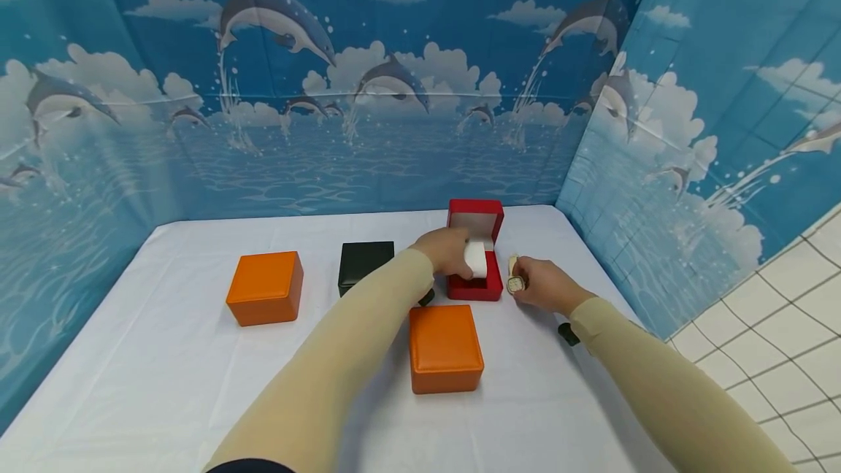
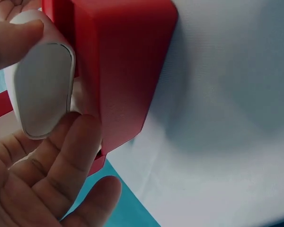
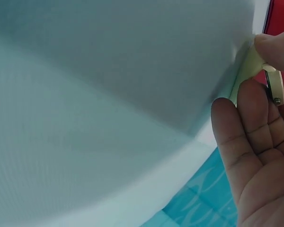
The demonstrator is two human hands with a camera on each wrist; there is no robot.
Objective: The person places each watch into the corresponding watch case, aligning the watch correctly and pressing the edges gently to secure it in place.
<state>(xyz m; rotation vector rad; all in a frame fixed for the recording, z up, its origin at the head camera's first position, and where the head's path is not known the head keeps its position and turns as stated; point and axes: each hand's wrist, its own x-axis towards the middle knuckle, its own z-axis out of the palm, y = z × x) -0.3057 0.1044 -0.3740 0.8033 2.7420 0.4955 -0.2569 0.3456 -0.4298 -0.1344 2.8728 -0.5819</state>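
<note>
My left hand (image 1: 447,251) grips a white watch cushion (image 1: 476,260) between thumb and fingers, at the opened red watch box (image 1: 474,290). In the left wrist view the cushion (image 2: 43,90) shows its flat oval end beside the red box wall (image 2: 123,61), with the thumb on one side and fingers on the other. Just right of the box, my right hand (image 1: 547,286) pinches a wristwatch (image 1: 515,283) with a squarish gold-toned case and a pale strap. The right wrist view shows the watch case (image 3: 275,87) edge-on near the thumb; part of the strap is hidden by fingers.
A closed orange box (image 1: 447,347) stands in front of the red one, another orange box (image 1: 266,287) at the left. Behind the left forearm is a dark green box (image 1: 363,263), partly covered. A white cloth covers the table (image 1: 158,371); a dolphin-print curtain (image 1: 368,159) hangs behind.
</note>
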